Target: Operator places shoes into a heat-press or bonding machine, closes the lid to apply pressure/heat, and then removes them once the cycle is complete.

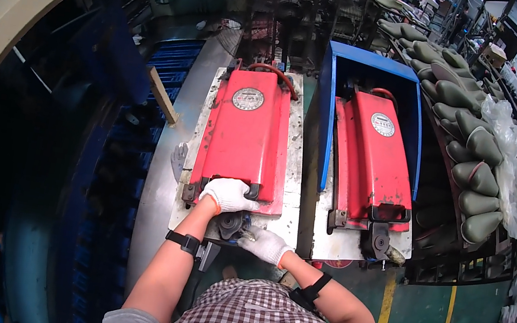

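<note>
Factory racks of olive-green shoe forms (468, 176) curve along the far side, and a green floor with yellow lines lies below two red press lids set on pale plates. Seen from the head camera, the nearer red lid (245, 139) lies flat and closed on its white plate (289, 201), while the second red lid (375, 160) sits inside a blue frame (327, 118), well apart from both hands and untouched. Judging by that, work on the nearer lid looks only begun: it is shut, and the other one has yet to be handled. The left hand (228, 194), in a white glove, rests on the lid's near edge, fingers curled together over the black handle bar there. Just below those fingers sits a small dark metal fitting (231, 224). The right hand (266, 244), also gloved, reaches in from the side, its fingers closed beside that fitting; whether they actually pinch it I cannot tell. Both forearms wear black straps near the wrist, elbows bent, arms angled inward.
</note>
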`<state>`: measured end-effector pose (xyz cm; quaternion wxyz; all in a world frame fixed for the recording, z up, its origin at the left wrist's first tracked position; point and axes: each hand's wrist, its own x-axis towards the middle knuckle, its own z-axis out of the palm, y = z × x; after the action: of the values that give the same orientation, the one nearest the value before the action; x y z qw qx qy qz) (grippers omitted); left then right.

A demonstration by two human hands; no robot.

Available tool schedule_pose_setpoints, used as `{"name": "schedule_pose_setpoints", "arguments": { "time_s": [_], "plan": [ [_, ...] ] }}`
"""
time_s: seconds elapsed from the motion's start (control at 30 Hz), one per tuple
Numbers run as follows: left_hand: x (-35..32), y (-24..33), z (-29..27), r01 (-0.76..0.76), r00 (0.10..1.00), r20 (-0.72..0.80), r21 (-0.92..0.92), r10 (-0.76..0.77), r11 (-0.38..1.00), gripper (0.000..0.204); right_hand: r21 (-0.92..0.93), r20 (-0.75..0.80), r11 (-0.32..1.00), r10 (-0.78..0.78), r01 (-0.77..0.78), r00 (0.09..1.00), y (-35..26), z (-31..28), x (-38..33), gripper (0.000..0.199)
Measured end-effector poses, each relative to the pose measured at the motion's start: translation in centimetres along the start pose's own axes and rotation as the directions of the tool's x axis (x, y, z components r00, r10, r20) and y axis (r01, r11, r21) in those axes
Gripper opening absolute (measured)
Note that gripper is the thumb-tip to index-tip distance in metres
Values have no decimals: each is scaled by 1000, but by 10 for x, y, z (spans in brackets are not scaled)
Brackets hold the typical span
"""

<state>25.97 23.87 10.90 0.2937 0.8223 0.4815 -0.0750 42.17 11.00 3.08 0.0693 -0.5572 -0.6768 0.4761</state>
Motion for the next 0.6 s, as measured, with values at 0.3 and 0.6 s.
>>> {"name": "schedule_pose_setpoints", "arguments": {
  "time_s": [0.3,0.6],
  "plan": [
    [-2,-2,0,14,1000,18,9,-14,1000,66,83,-48,996,-12,16,999,8,10,3,62],
    [-3,4,-4,75,994,75,-6,-74,997,59,82,-40,996,-25,28,999,5,7,0,66]
  ]
}}
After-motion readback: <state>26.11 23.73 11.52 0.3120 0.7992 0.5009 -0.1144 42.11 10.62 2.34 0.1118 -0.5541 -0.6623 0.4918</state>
